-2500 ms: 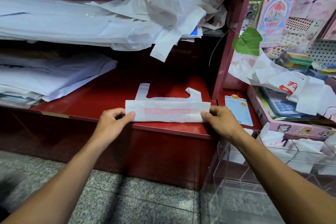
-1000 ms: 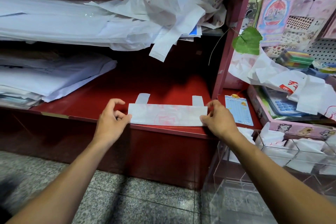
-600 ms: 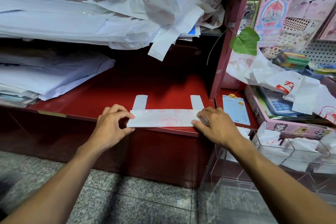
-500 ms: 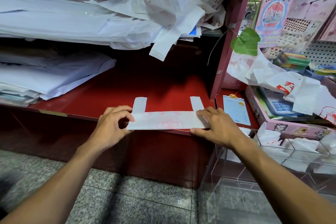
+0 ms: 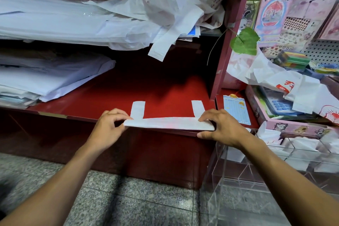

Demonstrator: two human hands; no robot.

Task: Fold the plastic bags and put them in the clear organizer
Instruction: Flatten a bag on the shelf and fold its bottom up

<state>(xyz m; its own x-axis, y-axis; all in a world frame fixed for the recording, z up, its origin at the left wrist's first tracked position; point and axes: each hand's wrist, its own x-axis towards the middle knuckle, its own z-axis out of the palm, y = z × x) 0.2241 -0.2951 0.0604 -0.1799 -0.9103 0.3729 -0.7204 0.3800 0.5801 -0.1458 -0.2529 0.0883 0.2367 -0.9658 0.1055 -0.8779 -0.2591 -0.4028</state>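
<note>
A white plastic bag (image 5: 168, 124) with faint red print lies folded into a narrow strip at the front edge of the red shelf (image 5: 161, 90). Its two handle tabs stick out behind the strip. My left hand (image 5: 108, 128) pinches the strip's left end. My right hand (image 5: 220, 126) pinches the right end, fingers on top and thumb below the edge. The clear organizer (image 5: 256, 167) stands at the lower right, with several folded white bags in its upper compartments.
Loose crumpled bags (image 5: 176, 5) pile on the upper shelf. Flat stacks of white bags (image 5: 47, 77) fill the left of the shelves. A red upright post (image 5: 225, 57) bounds the shelf on the right; beyond it are more bags (image 5: 286, 82), a calculator and stationery.
The bag went from a broad fold to a narrower strip, folded over again toward the shelf's front edge. Both hands shifted from pressing the ends to pinching them, lifting the front edge slightly.
</note>
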